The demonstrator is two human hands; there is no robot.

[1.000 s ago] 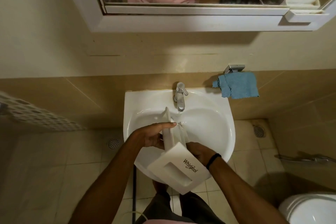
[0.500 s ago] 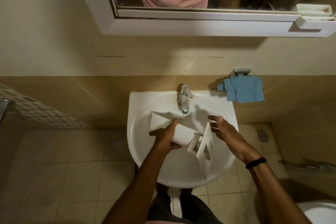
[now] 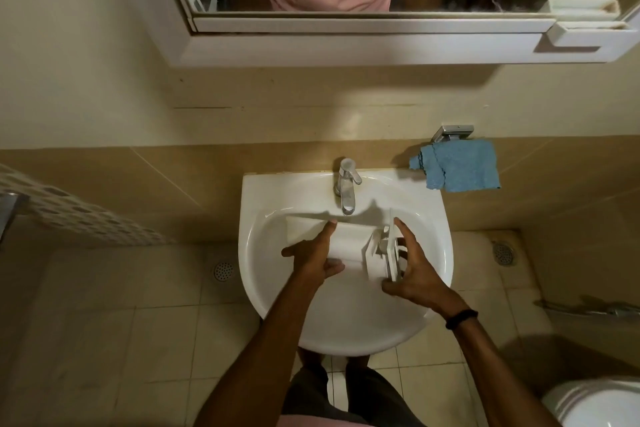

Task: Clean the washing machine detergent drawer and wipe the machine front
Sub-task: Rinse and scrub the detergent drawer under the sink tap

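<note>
The white detergent drawer (image 3: 349,243) lies across the white sink (image 3: 263,191), its front panel to the left and its compartments to the right. My left hand (image 3: 313,255) grips the front-panel end, thumb underneath and fingers on top. My right hand (image 3: 410,272) holds the compartment end (image 3: 389,246), fingers spread along its upright side wall and thumb below. A blue cloth (image 3: 457,166) hangs from a metal holder on the wall, right of the sink. The washing machine is out of sight.
A chrome tap (image 3: 346,184) stands at the back of the sink, just above the drawer. A mirror cabinet (image 3: 346,42) juts out overhead. A toilet (image 3: 602,402) sits at bottom right, a spray hose (image 3: 588,308) on the right wall, a perforated basket (image 3: 79,218) at left.
The drawer has been turned from pointing towards me to lying sideways in the basin. My right hand moved from under the front panel to the compartment end.
</note>
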